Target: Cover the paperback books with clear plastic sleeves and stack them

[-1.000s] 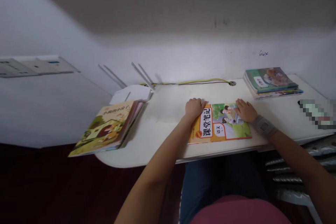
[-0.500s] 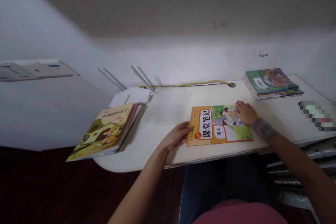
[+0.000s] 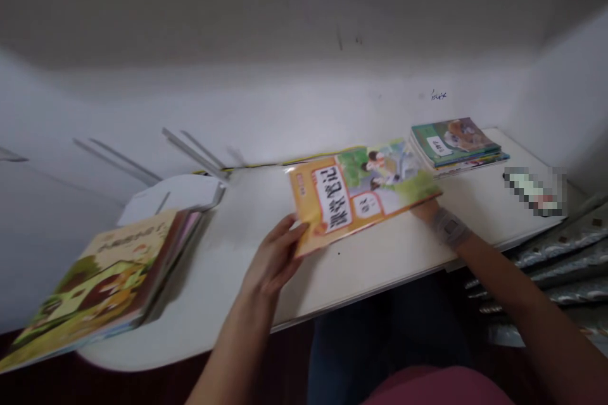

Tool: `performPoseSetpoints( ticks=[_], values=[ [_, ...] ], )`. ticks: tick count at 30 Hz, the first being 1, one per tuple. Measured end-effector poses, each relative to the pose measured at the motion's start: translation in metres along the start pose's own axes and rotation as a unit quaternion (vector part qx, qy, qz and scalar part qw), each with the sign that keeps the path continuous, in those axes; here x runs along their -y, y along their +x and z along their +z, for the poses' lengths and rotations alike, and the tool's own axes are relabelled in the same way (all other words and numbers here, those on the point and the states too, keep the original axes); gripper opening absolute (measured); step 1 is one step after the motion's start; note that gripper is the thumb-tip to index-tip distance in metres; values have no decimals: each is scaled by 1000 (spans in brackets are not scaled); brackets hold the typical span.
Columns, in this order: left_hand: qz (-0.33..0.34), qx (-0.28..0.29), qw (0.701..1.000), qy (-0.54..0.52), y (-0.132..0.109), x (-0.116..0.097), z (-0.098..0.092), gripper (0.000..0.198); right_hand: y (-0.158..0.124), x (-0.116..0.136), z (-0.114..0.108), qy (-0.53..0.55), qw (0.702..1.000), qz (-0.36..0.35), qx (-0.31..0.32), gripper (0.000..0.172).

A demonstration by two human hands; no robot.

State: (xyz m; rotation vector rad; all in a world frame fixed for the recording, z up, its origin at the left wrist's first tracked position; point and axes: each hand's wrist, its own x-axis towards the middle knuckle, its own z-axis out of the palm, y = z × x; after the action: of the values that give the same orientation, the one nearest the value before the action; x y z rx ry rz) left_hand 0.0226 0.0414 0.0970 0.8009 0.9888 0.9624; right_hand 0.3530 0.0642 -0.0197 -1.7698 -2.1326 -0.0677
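Left hand is pinching, fingers curled. Right hand is mostly hidden, both arms stretched forward.

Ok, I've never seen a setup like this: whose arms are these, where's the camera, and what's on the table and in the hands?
There's no machine here, just a person's two bare hands. The picture comes from a camera worn on their head, looking forward and down. The left hand grips the near left corner of an orange-bordered book, which looks tilted and lifted. The right hand, with a grey band at its wrist, reaches under the book's right end; its fingers are hidden.

On the white table, a stack of picture books overhangs the left end, with a white device with antennas behind it. A second stack sits at the back right, near a pixelated item I can't identify.
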Motion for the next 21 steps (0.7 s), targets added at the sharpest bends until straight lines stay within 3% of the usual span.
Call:
performPoseSetpoints(
  ticks=[3, 7, 10, 14, 21],
  values=[
    [0, 78, 996, -34, 47, 6, 75, 20, 1, 4, -2, -5, 1000, 2, 6, 33],
    [-29, 94, 995, 8, 113, 25, 184, 18, 4, 6, -10, -18, 1000, 2, 6, 32],
    [-26, 106, 994, 27, 147, 38, 242, 22, 5, 8, -12, -27, 1000, 10, 7, 28],
    [-14, 110, 991, 70, 174, 54, 278, 36, 4, 13, -11, -28, 999, 30, 2, 24],
    [3, 94, 981, 168, 209, 77, 285, 35, 2, 17, -9, -21, 999, 50, 1, 25]
  ],
)
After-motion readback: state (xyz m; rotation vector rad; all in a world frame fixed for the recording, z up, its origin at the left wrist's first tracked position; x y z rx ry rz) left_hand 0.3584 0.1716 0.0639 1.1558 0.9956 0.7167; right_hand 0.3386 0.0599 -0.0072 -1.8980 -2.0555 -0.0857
